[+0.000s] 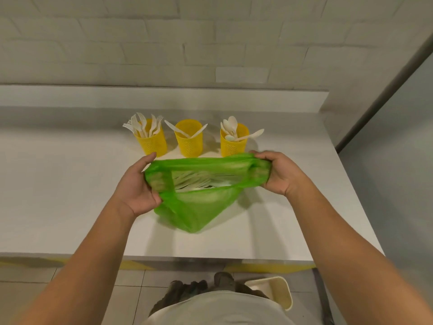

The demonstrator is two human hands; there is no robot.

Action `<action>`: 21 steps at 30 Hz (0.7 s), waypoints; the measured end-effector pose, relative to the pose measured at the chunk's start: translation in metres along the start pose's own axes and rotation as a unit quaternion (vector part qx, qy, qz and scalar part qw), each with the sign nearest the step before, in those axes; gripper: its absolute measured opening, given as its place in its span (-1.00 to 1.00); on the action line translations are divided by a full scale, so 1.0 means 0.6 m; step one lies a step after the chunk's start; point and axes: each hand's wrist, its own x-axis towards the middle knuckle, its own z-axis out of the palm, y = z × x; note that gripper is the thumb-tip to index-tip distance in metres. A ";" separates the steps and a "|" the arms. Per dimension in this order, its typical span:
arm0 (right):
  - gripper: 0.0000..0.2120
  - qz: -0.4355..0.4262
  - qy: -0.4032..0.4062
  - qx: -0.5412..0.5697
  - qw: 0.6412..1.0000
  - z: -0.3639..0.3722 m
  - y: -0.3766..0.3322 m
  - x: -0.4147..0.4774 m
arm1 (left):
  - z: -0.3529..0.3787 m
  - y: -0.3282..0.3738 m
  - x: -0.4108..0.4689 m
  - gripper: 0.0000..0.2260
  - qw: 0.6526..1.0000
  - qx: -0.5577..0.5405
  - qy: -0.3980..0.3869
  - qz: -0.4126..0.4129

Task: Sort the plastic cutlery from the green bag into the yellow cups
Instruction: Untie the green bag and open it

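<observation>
The green bag [194,207] is being held over the table [58,184], its mouth being stretched wide between the left hand [138,184] and the right hand [281,172], with fingers [263,156] gripping the rim at each end. White cutlery [199,181] is lying inside. Just behind the bag's far rim, the left yellow cup [152,144], middle cup [189,141] and right cup [233,144] are standing in a row. Broad table surface is showing on the left and before the front edge

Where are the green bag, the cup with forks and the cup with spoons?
green bag [194,213]: head view, on its lower front side.
cup with forks [152,144]: head view, on its yellow wall.
cup with spoons [232,147]: head view, on its yellow wall.
</observation>
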 end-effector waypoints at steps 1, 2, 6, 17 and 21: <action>-0.83 -0.010 0.010 -0.037 0.999 0.002 0.006 0.004 | 0.002 0.000 0.000 -0.65 1.000 -0.003 -0.009 0.009; -0.78 -0.022 0.025 -0.107 0.994 0.004 0.014 0.006 | 0.010 -0.002 -0.002 -0.66 1.000 0.005 -0.016 0.010; -0.10 -0.074 0.115 -0.524 0.841 0.016 0.055 0.014 | 0.034 -0.016 0.000 -0.55 0.947 0.294 0.091 0.093; -0.85 -0.067 0.097 -0.313 0.942 0.039 0.064 0.014 | 0.028 -0.020 -0.026 -0.77 0.709 0.661 0.168 0.182; -0.79 -0.024 0.033 -0.023 0.999 0.033 0.061 0.011 | 0.018 -0.013 -0.034 -0.78 0.949 0.278 0.105 0.102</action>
